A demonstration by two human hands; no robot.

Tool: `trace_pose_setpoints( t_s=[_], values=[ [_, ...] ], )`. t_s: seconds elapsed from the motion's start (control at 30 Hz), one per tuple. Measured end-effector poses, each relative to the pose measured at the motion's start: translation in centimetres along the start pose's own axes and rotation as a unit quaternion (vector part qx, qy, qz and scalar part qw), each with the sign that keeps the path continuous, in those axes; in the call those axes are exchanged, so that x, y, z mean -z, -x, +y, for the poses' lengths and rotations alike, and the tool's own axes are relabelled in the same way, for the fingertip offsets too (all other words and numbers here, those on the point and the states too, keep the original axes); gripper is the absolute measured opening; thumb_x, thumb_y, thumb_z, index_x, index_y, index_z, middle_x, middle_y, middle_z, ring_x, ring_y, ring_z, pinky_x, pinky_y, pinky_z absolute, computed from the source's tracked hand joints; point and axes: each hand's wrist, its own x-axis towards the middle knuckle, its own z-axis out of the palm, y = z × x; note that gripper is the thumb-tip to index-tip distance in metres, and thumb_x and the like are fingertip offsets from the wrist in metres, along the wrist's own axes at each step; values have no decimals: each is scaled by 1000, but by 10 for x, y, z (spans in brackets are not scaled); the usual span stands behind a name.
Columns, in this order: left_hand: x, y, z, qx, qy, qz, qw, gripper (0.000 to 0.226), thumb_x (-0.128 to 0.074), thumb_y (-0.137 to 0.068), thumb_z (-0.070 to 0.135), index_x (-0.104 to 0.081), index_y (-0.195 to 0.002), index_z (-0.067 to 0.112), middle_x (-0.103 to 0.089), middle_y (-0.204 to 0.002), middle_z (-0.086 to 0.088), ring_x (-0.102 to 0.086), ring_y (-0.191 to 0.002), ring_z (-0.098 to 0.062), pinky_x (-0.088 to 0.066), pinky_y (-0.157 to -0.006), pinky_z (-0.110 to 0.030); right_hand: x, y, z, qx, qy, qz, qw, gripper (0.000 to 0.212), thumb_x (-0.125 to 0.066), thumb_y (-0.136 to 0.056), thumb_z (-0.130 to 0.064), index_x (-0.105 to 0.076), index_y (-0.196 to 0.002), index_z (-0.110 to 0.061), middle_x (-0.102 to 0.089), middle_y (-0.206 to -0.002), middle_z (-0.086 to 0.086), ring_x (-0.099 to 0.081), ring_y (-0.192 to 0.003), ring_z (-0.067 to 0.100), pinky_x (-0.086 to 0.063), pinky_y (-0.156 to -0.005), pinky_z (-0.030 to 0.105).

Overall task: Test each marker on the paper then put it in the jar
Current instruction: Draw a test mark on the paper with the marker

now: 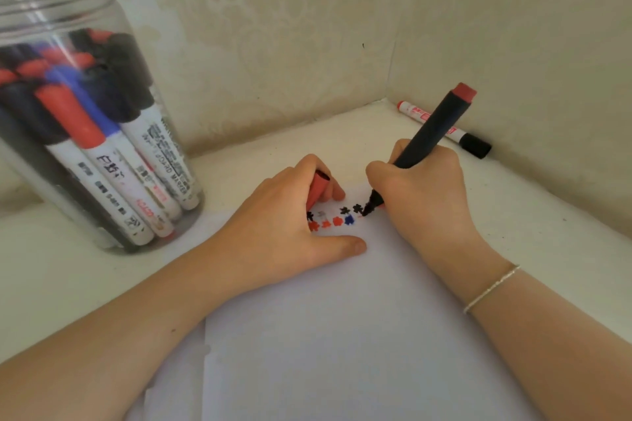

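My right hand (419, 195) grips the dark marker (431, 133), tip on the paper (342, 335); my left hand (290, 215), just beside it, holds the red cap (317, 189).

1. Right hand (420, 188) grips dark marker (432, 133) with red end cap up, tip touching white paper (342, 335) beside a row of marks.
2. Marks (337, 217): small black, red, blue blots in two rows, between the hands.
3. Left hand (290, 222) rests on paper, fingers curled round red cap (318, 190).
4. Clear jar (85, 120) at left, filled with capped markers.
5. Another marker (444, 128), black cap, lies in the corner by the wall.
6. Thin bracelet (492, 287) on right wrist.
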Motion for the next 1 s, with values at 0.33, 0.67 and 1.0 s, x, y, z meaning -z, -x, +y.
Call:
trace_pose_setpoints(
  t_s=[0.33, 0.67, 1.0],
  values=[
    [0, 1, 2, 3, -10, 2, 1000, 58, -77, -55, 55, -50, -100, 30, -51, -88, 27, -52, -86, 0, -43, -71, -18, -1, 3, -1, 22, 15, -11, 1000, 22, -59, -73, -7, -38, -64, -11, -32, -55, 2, -28, -51, 15, -23, -38, 16],
    [0, 1, 3, -1, -17, 0, 1000, 57, -80, -58, 52, -49, -102, 30, -49, -86, 29, -51, -85, 2, -40, -69, -16, 0, 3, -2, 6, 10, 3, 1000, 17, -62, -72, -11, -46, -65, -10, -40, -57, 7, -36, -53, 17, -33, -46, 24],
    [0, 0, 3, -5, -12, 3, 1000, 56, -77, -56, 55, -48, -98, 32, -52, -91, 24, -52, -86, 0, -42, -72, -20, 0, 3, -3, 4, 9, 6, 1000, 21, -62, -73, -9, -42, -64, -11, -36, -53, 2, -32, -49, 14, -29, -41, 19]
  ],
)
